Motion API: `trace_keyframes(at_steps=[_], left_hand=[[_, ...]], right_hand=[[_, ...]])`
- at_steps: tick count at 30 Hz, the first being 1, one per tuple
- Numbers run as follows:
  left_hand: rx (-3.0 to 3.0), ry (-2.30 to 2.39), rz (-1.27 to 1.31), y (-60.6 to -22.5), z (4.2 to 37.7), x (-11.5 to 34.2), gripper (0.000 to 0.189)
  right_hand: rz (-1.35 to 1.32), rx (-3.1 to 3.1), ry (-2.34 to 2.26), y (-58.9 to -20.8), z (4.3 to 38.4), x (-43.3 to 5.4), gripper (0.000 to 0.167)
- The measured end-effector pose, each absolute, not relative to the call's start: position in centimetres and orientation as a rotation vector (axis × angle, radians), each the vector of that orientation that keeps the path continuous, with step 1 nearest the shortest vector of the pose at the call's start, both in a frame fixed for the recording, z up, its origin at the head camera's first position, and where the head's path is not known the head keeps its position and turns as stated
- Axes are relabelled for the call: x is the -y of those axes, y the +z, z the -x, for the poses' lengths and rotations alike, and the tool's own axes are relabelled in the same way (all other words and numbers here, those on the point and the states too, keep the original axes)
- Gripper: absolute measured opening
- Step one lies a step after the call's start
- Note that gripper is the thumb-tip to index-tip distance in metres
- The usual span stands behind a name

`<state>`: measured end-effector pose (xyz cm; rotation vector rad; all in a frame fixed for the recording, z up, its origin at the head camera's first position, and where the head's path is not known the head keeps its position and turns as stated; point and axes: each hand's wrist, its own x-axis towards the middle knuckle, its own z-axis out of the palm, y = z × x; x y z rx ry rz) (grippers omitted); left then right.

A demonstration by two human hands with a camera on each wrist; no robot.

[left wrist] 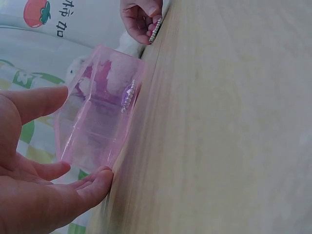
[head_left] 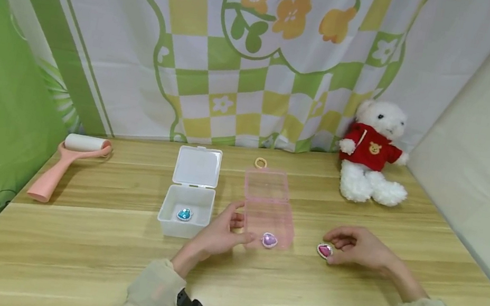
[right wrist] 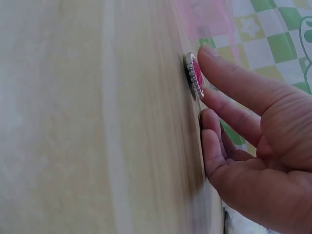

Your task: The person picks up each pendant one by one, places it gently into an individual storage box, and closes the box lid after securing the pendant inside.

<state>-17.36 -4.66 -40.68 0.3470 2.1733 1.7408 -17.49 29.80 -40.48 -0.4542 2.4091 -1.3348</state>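
My right hand (head_left: 357, 247) is low over the table, thumb and forefinger at opposite ends of a teardrop-shaped pink gem (right wrist: 197, 74) with a silvery beaded rim. The gem lies close against the tabletop. My left hand (head_left: 223, 230) rests at the left side of a see-through pink box (head_left: 271, 211), fingers loosely spread and fingertips (left wrist: 105, 178) right at its wall. Its lid is folded back. Inside the box, near the front, sits a purple gem (head_left: 269, 240). To the left, an opened clear white box (head_left: 183, 229) holds a blue gem (head_left: 184, 214).
A pink-handled roller (head_left: 56, 174) lies at the table's left. At the back right sits a white teddy bear (head_left: 372, 152) in a red hoodie. A small yellow ring (head_left: 260, 163) lies behind the pink lid. A patterned curtain (head_left: 246, 83) hangs behind the table.
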Motion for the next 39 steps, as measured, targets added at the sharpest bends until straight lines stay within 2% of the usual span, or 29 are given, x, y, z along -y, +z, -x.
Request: trace_keyframes(at_steps=[6, 13, 29, 39], left_hand=[[-2.177, 1.736, -0.342, -40.7, 17.4, 4.7, 0.082], [-2.181, 1.730, -0.351, -40.7, 17.5, 4.7, 0.082], [-2.197, 1.712, -0.337, -40.6, 17.4, 4.8, 0.083], [-2.187, 1.722, -0.348, -40.6, 17.3, 4.7, 0.081]], right_hand=[[0.508, -2.583, -1.176, -40.5, 17.1, -28.9, 0.048], [0.535, -2.704, -1.048, -40.2, 16.9, -28.0, 0.038], [0.549, -2.609, -1.079, -39.4, 17.5, -28.1, 0.030], [0.491, -2.572, -1.121, -37.4, 18.4, -25.7, 0.031]])
